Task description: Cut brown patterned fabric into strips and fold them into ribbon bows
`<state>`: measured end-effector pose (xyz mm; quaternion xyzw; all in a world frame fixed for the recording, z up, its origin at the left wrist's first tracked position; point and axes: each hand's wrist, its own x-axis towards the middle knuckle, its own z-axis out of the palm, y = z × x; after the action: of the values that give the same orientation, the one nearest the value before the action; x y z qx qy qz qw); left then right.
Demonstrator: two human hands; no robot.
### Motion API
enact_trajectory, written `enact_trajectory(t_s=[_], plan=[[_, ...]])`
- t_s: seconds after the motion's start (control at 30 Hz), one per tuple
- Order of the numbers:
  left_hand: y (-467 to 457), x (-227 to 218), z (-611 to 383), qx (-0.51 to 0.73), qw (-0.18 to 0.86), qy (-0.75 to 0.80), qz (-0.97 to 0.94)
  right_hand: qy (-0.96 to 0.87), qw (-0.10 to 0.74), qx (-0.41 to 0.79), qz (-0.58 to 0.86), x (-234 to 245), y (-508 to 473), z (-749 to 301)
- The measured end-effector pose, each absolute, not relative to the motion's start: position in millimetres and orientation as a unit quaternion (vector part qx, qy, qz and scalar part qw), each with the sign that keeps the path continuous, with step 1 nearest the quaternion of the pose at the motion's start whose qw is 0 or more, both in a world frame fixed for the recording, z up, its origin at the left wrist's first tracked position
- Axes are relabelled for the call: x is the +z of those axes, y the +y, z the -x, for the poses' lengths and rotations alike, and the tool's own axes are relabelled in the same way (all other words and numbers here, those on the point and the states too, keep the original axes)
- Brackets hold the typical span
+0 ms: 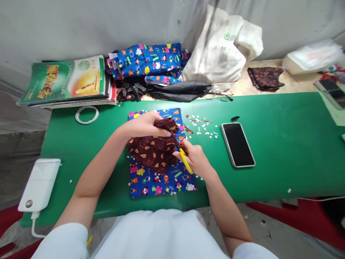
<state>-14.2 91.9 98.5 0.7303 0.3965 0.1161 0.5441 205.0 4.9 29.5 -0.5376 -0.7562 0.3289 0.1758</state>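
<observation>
the left hand has most of its fingers hidden by the brown cloth, which also covers the middle of the blue printed cloth. the right hand hides part of the yellow-handled scissors. beyond the hands, small lettering on the white bag is too blurred to read. well right of them, a red chair is cut off by the view's edge; well left, a cable slips from sight near the sleeve.

A phone lies right of the right hand, a white power bank well left of the left hand, stacked books and a canvas bag beyond both.
</observation>
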Motion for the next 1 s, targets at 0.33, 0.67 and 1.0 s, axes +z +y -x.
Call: enact_trajectory(t_s=[0.33,0.67,1.0], plan=[[90.2,109.9,22.0,0.15,0.569,0.398,-0.704,-0.763,0.17,0.313,0.539,27.6,5.8,-204.4],[92.8,108.4,24.5,0.138,0.545,0.401,-0.723,-0.743,0.189,0.343,0.542,34.2,3.7,-201.8],[90.0,111.2,18.7,0.142,0.556,0.414,-0.706,-0.745,0.153,0.318,0.566,37.0,3.8,-201.4]])
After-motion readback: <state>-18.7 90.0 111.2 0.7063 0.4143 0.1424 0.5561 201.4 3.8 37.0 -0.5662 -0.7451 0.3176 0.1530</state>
